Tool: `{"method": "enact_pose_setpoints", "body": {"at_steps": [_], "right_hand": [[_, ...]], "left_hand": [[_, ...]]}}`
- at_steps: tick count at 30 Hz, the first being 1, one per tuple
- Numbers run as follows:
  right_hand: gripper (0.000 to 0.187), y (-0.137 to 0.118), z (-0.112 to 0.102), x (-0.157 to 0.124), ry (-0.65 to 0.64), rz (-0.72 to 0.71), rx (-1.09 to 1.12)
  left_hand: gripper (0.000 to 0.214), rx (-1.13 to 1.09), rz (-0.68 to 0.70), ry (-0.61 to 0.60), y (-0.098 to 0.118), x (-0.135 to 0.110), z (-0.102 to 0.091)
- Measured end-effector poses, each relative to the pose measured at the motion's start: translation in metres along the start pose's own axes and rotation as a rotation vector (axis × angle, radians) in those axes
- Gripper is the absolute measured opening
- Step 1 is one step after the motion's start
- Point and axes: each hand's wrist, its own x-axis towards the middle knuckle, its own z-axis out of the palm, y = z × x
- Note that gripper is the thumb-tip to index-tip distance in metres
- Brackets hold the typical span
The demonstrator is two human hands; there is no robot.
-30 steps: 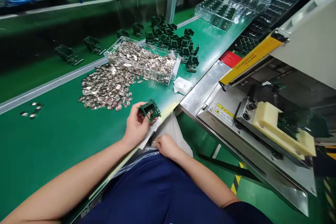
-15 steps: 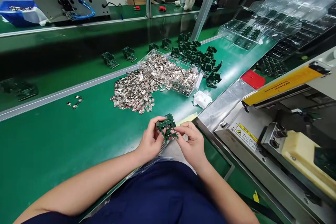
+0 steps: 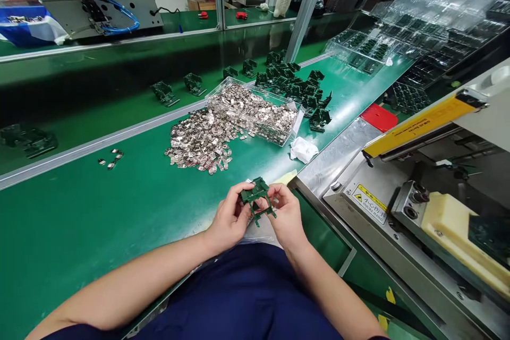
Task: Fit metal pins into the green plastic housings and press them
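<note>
Both my hands hold a small green circuit board [image 3: 257, 199] just over the near edge of the green table [image 3: 79, 223]. My left hand [image 3: 231, 218] grips its left side with curled fingers. My right hand [image 3: 287, 215] pinches its right side with thumb and fingertips. A heap of small shiny metal pieces [image 3: 199, 141] lies on the table beyond my hands, spilling from a clear tray [image 3: 257, 111] full of the same pieces. More green circuit boards [image 3: 295, 87] are piled behind the tray.
A press machine [image 3: 418, 180] with a yellow bar and a cream block stands at my right. A white crumpled cloth [image 3: 303, 150] lies by the tray. Clear blister trays [image 3: 398, 37] are stacked at the back right. A few boards [image 3: 179, 89] ride the far belt.
My right hand has come up from my lap and taken hold of the board's right side. The view has lifted and shifted, and both hands sit slightly lower than half a second ago.
</note>
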Motion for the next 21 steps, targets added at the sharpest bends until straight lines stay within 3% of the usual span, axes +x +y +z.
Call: {"method": "enact_pose_setpoints", "body": {"at_steps": [2,5,7,10,12,14,16,18,19,21], "right_hand": [[0.034,0.0,-0.011,0.001,-0.028,0.029,0.061],[0.048,-0.013,-0.043,-0.006,-0.115,-0.165,-0.09],[0.064,-0.03,-0.071,-0.019,-0.173,-0.331,-0.288],[0.063,-0.054,-0.12,-0.051,-0.122,-0.468,-0.443],[0.058,-0.064,-0.156,-0.08,0.025,-0.486,-0.451],[0.059,-0.07,-0.196,-0.112,0.273,-0.466,-0.436],[0.061,-0.073,-0.236,-0.144,0.665,-0.489,-0.404],[0.064,-0.076,-0.274,-0.167,1.051,-0.561,-0.367],[0.065,-0.078,-0.29,-0.175,1.172,-0.578,-0.353],[0.068,-0.082,-0.317,-0.179,1.258,-0.555,-0.342]], "left_hand": [[0.032,-0.034,-0.014,-0.035,0.003,0.004,0.002],[0.034,-0.069,-0.044,-0.13,0.013,0.013,0.011],[0.034,-0.06,-0.042,-0.245,0.023,0.021,0.024],[0.037,-0.059,0.039,-0.51,0.045,0.037,0.056],[0.045,-0.087,0.126,-0.75,0.065,0.055,0.086],[0.055,-0.087,0.238,-0.937,0.088,0.076,0.126],[0.061,-0.049,0.376,-0.959,0.111,0.098,0.175],[0.068,0.002,0.477,-0.879,0.128,0.117,0.23],[0.074,0.032,0.492,-0.857,0.134,0.125,0.256],[0.079,0.094,0.467,-0.868,0.14,0.135,0.298]]}}
